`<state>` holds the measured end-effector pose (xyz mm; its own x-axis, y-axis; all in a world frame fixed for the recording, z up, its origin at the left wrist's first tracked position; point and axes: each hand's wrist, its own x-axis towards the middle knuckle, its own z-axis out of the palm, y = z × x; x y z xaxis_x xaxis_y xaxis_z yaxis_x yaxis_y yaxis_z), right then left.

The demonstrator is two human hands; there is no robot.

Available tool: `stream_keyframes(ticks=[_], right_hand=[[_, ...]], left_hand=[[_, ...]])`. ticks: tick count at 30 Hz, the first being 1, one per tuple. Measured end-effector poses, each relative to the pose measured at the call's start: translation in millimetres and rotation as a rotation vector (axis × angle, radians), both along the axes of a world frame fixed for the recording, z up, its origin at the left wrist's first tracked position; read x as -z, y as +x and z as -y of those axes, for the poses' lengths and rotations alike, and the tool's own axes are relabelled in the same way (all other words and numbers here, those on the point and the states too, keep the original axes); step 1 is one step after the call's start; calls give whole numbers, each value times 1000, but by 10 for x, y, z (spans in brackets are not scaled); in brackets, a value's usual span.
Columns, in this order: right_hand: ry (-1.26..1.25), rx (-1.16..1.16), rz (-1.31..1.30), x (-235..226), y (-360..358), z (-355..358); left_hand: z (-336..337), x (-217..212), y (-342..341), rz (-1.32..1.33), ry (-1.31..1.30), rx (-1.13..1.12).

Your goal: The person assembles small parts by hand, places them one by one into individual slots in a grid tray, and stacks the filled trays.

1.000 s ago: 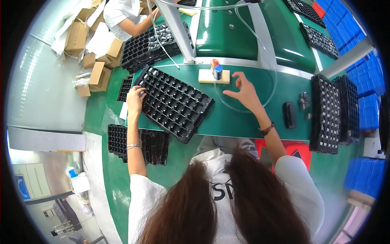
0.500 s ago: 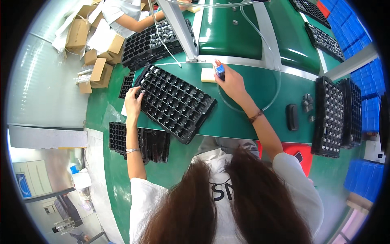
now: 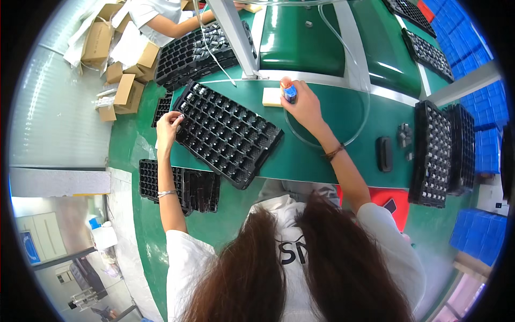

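Observation:
A black plastic tray with rows of square cells lies slanted on the green table, overhanging its front edge. Several small silvery parts sit in the cells of its far left corner. At the tray's left edge my left hand is closed, thumb and finger pinching what looks like a small silvery part. My right hand wraps round a small blue tool with an orange-red end, held upright. Its exact kind does not show. Beside it lies a cream block. A clear hose loops round the right hand and wrist.
A dark oblong case and several grey parts lie at right, beside filled black trays. More trays are stacked low at left. A metal post rises behind the table. Another person's arm reaches over a far tray.
My left hand has moved leftward from the tray's cells to its outer edge, fingers pinched together. My right hand keeps hold of the blue tool in nearly the same place.

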<state>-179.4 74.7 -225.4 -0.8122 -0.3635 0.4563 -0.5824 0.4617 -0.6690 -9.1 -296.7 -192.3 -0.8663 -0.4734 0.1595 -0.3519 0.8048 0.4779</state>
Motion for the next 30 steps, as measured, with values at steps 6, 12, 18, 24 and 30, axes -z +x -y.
stream_keyframes(ticks=[6,12,18,24,30], right_hand=[[-236,-114,160,217,-623,221],[-29,228,51,190,-2001,225],[76,283,13,309,-2364,377],[173,368,-229,54,-2059,241],[-716,-378,753,-659,-281,87]], left_hand=[[-285,-98,86,-354,923,-29],[-1376,-336,-147,-563,1551,84],[-1922,-497,-228,-659,1783,94],[-2162,-470,-373,-590,1655,93],[-2352,-426,-326,-568,1454,51]])
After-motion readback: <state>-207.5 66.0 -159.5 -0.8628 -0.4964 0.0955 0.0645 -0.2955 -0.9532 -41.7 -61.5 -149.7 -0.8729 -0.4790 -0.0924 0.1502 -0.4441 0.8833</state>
